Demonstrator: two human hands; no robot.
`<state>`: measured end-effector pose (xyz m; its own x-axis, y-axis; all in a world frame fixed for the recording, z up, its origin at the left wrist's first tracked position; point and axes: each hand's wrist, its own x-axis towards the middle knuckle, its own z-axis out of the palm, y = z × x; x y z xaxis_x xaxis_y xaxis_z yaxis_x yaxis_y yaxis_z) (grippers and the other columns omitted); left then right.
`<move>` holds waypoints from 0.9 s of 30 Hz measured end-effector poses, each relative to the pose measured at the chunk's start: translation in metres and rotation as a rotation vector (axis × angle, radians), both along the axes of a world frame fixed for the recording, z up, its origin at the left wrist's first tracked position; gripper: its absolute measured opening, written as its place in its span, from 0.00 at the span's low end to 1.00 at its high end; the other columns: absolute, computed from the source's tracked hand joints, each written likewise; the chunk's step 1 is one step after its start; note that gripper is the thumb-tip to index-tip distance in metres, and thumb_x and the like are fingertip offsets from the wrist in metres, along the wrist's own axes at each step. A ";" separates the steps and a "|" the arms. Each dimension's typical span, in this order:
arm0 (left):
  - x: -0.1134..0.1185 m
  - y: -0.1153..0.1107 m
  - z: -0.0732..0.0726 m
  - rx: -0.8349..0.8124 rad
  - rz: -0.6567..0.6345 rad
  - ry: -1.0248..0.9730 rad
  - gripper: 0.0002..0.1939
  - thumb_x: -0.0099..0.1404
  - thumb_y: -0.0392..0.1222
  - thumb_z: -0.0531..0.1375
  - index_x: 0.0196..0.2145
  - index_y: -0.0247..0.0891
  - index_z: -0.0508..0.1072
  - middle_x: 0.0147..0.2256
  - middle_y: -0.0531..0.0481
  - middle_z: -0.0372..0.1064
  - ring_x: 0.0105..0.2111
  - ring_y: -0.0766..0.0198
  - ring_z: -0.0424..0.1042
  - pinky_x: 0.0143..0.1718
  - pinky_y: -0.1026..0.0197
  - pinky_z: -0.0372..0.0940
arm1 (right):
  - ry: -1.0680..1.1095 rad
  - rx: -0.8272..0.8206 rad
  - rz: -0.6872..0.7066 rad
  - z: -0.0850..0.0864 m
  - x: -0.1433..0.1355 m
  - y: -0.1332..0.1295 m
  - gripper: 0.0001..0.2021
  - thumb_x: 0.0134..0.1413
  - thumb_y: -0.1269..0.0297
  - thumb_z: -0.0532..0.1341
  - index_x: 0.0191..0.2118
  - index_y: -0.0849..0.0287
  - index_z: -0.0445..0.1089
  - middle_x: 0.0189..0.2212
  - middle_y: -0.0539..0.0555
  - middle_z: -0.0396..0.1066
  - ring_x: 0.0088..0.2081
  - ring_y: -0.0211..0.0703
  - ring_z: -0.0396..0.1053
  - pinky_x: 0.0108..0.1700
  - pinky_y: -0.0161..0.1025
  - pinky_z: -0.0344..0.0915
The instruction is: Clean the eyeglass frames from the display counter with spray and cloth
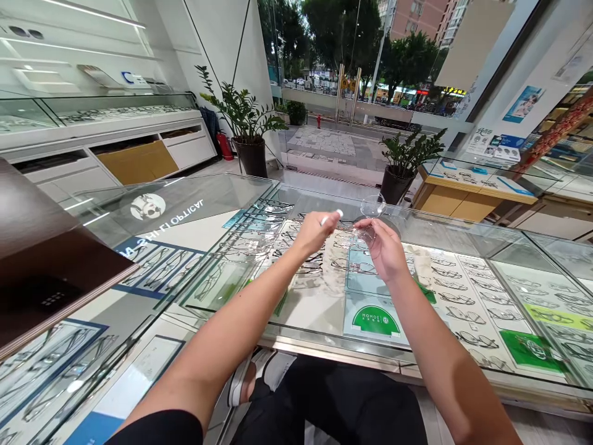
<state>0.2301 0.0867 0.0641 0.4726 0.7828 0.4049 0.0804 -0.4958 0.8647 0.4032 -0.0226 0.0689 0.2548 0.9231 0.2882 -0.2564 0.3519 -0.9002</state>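
Above the glass counter, my left hand (314, 233) is closed round a small white object (340, 213); only parts of it poke out past the fingers, so its kind cannot be made out. To its right, my right hand (385, 246) pinches a pair of thin-rimmed eyeglasses (373, 206), with a clear round lens raised above the fingertips. The two hands are close together but apart. Beneath them, inside the showcase, several eyeglass frames (311, 262) lie in rows beside a light-blue card with a green logo (376, 319).
The glass counter (324, 337) runs across in front of me, with more frames (463, 300) to the right. At the left, a dark brown panel (55, 247) juts over the glass. Beyond stand two potted plants (252, 154) (398, 179) and a red fire extinguisher (225, 146).
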 end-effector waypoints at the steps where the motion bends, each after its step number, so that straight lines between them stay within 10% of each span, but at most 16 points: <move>1: -0.005 0.008 0.002 0.045 0.117 -0.034 0.34 0.71 0.71 0.51 0.21 0.40 0.61 0.20 0.53 0.58 0.23 0.65 0.57 0.30 0.60 0.51 | 0.005 0.005 -0.011 -0.001 0.001 0.000 0.10 0.62 0.52 0.67 0.37 0.51 0.83 0.41 0.52 0.81 0.46 0.45 0.75 0.52 0.42 0.71; 7: -0.069 0.070 0.012 0.096 0.985 -0.099 0.06 0.73 0.45 0.59 0.42 0.41 0.68 0.38 0.48 0.74 0.41 0.56 0.73 0.45 0.58 0.61 | 0.041 0.015 -0.099 -0.007 0.008 0.003 0.09 0.57 0.54 0.71 0.37 0.54 0.84 0.41 0.53 0.81 0.45 0.42 0.76 0.50 0.38 0.73; 10: -0.103 0.091 0.008 -0.096 1.305 -0.111 0.10 0.75 0.39 0.56 0.52 0.40 0.68 0.54 0.38 0.74 0.58 0.49 0.70 0.58 0.51 0.60 | 0.050 0.001 -0.110 -0.009 0.011 0.004 0.09 0.56 0.55 0.72 0.36 0.54 0.84 0.40 0.53 0.82 0.44 0.42 0.76 0.49 0.37 0.74; 27: -0.165 0.124 -0.012 -0.609 1.441 -0.316 0.21 0.66 0.30 0.61 0.55 0.43 0.80 0.52 0.40 0.79 0.52 0.48 0.79 0.49 0.51 0.72 | 0.076 -0.084 -0.083 -0.014 0.010 0.003 0.09 0.57 0.55 0.71 0.39 0.54 0.84 0.42 0.53 0.81 0.46 0.41 0.76 0.47 0.36 0.74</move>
<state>0.0654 0.2107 0.0518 -0.8105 0.5550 -0.1874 -0.0578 0.2425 0.9684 0.4137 -0.0197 0.0546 0.3491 0.9181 0.1879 -0.2983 0.2990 -0.9064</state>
